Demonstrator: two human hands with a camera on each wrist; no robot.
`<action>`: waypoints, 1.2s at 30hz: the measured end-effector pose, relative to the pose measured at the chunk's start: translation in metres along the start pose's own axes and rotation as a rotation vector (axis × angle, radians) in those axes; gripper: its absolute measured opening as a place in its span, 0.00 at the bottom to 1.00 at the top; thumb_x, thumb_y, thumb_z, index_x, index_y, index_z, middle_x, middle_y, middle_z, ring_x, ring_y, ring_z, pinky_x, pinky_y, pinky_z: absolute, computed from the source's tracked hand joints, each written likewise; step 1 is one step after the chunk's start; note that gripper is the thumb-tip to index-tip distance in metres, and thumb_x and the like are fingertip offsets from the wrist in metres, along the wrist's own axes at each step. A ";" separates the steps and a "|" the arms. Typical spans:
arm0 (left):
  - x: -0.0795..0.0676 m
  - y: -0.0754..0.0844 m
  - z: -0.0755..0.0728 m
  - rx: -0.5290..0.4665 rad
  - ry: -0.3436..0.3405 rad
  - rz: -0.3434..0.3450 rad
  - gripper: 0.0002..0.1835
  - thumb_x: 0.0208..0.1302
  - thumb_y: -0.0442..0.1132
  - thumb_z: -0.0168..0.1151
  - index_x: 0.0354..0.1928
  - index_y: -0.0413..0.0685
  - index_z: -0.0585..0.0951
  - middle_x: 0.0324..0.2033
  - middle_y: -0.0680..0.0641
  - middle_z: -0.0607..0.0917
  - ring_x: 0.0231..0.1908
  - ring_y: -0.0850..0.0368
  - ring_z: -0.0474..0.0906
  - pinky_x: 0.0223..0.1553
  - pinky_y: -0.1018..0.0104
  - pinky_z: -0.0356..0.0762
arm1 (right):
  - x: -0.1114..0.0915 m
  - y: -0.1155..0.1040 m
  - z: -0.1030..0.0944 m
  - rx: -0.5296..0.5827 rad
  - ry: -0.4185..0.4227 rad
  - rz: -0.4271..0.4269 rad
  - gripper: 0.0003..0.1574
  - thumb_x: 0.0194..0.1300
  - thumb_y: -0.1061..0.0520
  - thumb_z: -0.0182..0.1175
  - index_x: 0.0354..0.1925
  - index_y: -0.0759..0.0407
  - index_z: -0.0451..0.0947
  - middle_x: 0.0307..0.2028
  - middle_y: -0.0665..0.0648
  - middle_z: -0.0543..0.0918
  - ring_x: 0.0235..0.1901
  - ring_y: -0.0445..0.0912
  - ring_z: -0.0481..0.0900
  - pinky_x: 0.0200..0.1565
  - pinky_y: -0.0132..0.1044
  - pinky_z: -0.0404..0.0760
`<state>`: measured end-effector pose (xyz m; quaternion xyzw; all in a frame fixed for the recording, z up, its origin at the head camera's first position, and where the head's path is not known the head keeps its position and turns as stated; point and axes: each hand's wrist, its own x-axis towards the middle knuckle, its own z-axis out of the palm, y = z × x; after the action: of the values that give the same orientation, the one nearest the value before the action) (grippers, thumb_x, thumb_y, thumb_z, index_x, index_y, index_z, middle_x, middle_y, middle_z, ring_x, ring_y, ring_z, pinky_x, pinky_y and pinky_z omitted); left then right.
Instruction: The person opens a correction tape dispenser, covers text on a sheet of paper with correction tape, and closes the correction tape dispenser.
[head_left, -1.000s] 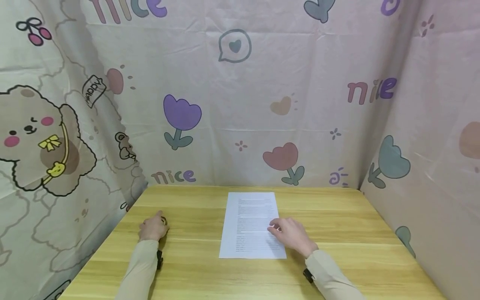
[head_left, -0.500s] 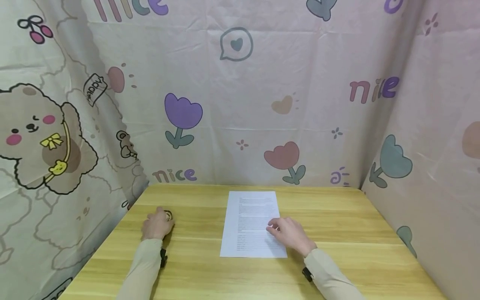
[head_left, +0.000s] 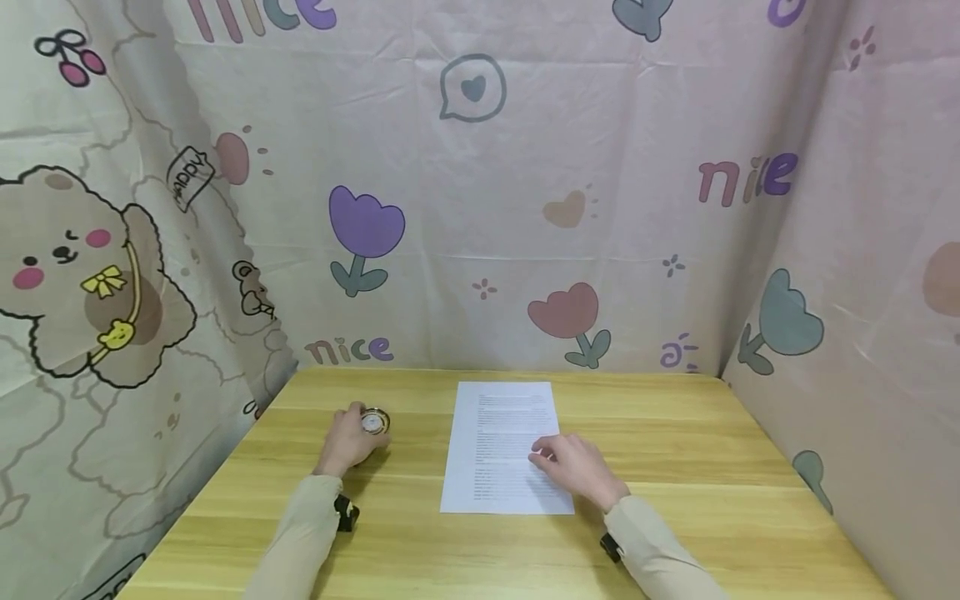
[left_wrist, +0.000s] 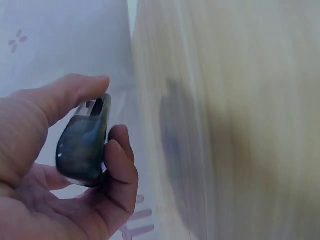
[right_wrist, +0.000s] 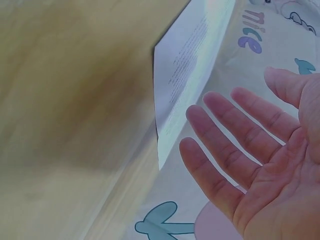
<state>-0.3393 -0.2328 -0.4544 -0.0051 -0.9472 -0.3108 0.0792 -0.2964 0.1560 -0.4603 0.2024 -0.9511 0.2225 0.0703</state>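
Observation:
My left hand (head_left: 351, 440) holds a small round object with a pale dial-like face and a gold and dark rim (head_left: 373, 421), left of the paper. In the left wrist view its glossy dark side (left_wrist: 82, 147) sits between the thumb and curled fingers; its exact kind is unclear. A shadow falls on the table apart from this hand. My right hand (head_left: 577, 468) hovers over the right edge of a white printed sheet of paper (head_left: 498, 492), its fingers loosely bent. The right wrist view shows that hand's palm (right_wrist: 280, 190) holding nothing, fingers spread.
The light wooden table (head_left: 660, 433) carries the sheet near its middle. A pale patterned cloth (head_left: 480, 208) hangs behind the table and along both sides. Dark bands with small devices sit at both wrists.
My left hand has moved right and slightly away from me with the round object, whose face has come into view. My right hand has barely shifted, and the sheet lies in the same place.

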 end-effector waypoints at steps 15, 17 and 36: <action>-0.003 0.030 0.026 -0.210 -0.087 0.082 0.38 0.61 0.35 0.66 0.72 0.47 0.62 0.56 0.28 0.77 0.26 0.49 0.83 0.29 0.61 0.83 | 0.008 -0.004 0.001 -0.011 -0.014 0.027 0.15 0.67 0.48 0.61 0.45 0.56 0.85 0.36 0.52 0.88 0.36 0.44 0.84 0.38 0.42 0.82; -0.003 0.034 0.030 -0.191 -0.087 0.121 0.34 0.65 0.38 0.64 0.72 0.50 0.63 0.57 0.31 0.78 0.33 0.49 0.84 0.34 0.60 0.82 | 0.009 -0.005 0.001 -0.012 -0.012 0.027 0.15 0.67 0.48 0.61 0.45 0.55 0.85 0.36 0.53 0.88 0.36 0.45 0.84 0.37 0.43 0.81; -0.017 0.086 0.052 -0.439 -0.427 0.317 0.26 0.70 0.46 0.60 0.67 0.52 0.70 0.46 0.40 0.81 0.23 0.54 0.79 0.27 0.56 0.81 | 0.023 -0.025 0.008 0.049 0.029 -0.011 0.21 0.68 0.43 0.59 0.49 0.54 0.84 0.39 0.52 0.89 0.35 0.43 0.85 0.39 0.43 0.83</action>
<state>-0.3253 -0.1320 -0.4474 -0.2340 -0.8403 -0.4830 -0.0764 -0.3067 0.1238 -0.4522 0.2061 -0.9431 0.2481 0.0802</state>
